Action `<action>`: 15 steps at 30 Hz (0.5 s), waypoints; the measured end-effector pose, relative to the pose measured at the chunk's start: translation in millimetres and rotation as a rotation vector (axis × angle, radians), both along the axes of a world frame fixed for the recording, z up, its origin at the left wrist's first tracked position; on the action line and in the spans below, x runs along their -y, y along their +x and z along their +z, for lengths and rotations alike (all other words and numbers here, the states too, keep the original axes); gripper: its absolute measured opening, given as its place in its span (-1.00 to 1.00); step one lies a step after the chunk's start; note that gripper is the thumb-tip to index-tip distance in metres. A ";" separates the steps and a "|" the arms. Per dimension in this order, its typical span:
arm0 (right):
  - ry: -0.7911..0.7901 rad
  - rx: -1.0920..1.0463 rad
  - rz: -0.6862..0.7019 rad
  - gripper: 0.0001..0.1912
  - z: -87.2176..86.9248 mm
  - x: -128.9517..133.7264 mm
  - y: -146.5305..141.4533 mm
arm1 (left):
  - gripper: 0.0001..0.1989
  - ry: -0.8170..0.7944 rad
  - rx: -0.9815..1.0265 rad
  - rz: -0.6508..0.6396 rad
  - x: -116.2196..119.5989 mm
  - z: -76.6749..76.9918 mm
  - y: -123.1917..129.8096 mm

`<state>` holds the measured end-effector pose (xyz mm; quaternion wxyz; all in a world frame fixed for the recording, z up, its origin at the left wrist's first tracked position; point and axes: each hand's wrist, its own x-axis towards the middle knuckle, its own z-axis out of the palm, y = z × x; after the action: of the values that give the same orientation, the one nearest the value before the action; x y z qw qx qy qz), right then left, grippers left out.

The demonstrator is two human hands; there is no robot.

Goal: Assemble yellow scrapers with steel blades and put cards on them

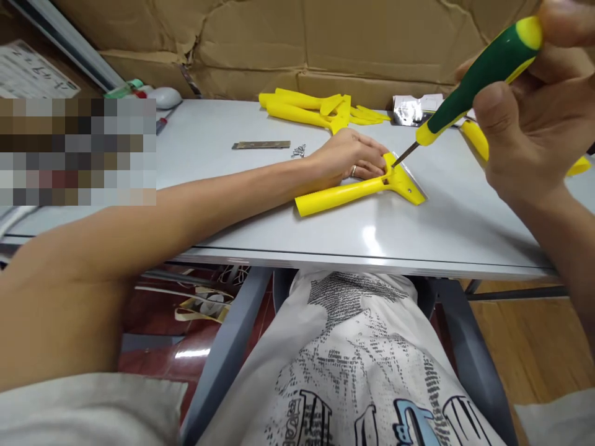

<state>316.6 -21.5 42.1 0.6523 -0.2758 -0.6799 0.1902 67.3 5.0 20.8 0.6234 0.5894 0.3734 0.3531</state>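
Note:
A yellow scraper point(341, 195) lies on the light table, its handle toward the lower left and a thin clear-edged strip along its wide head. My left hand point(348, 155) is closed on the far side of the scraper's head and steadies it against the tabletop. In my right hand point(539, 118) is a green and yellow screwdriver point(483, 80), held tilted by its handle. The screwdriver's tip meets the far part of the scraper head, where a screw is hidden under it. Nearer me, a small screw shows in the head.
Left of my left hand lie a small pile of screws point(299, 150) and a flat metal strip of blades point(261, 145). More yellow scraper parts point(302, 111) are heaped at the back. A packet point(413, 109) rests against the cardboard point(353, 43) behind the table point(223, 204).

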 end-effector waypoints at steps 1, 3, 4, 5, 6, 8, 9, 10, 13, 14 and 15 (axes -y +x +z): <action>0.114 0.092 -0.047 -0.43 0.8 -0.9 -0.1 | -0.86 -0.002 0.000 -0.002 0.1 0.0 -0.5; 0.358 0.272 -0.130 -0.55 2.5 -1.9 -1.1 | -0.83 -0.010 0.001 0.003 0.4 0.8 -2.1; 0.383 0.312 -0.132 -0.59 3.4 -1.9 -1.8 | -0.81 -0.018 0.004 0.001 0.3 1.5 -3.4; 0.379 0.331 -0.110 -0.60 4.3 -1.5 -2.5 | -0.79 -0.028 0.007 -0.007 0.2 2.4 -5.0; 0.377 0.349 -0.073 -0.59 5.2 -1.0 -2.8 | -0.76 -0.038 0.009 -0.021 -0.2 3.3 -6.9; 0.394 0.391 -0.031 -0.48 6.6 -0.2 -2.1 | -0.69 -0.052 0.013 -0.061 -1.2 5.2 -11.0; 0.400 0.415 -0.046 -0.41 6.9 0.0 -0.9 | -0.65 -0.056 0.011 -0.083 -1.5 5.9 -13.0; 0.406 0.434 -0.079 -0.35 6.9 0.0 0.6 | -0.62 -0.057 0.012 -0.104 -1.6 6.4 -14.8; 0.422 0.423 -0.152 -0.35 5.5 -0.1 4.6 | -0.48 -0.054 0.039 -0.156 0.4 6.1 -18.6; 0.413 0.414 -0.149 -0.38 5.2 0.5 5.1 | -0.44 -0.051 0.053 -0.166 1.6 5.5 -19.4; 0.386 0.401 -0.141 -0.41 5.1 1.5 4.8 | -0.42 -0.049 0.064 -0.170 2.7 4.7 -20.1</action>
<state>321.4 -23.1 47.1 0.5569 -0.2251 -0.7981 -0.0468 47.2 2.3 25.5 0.6768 0.5919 0.3107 0.3083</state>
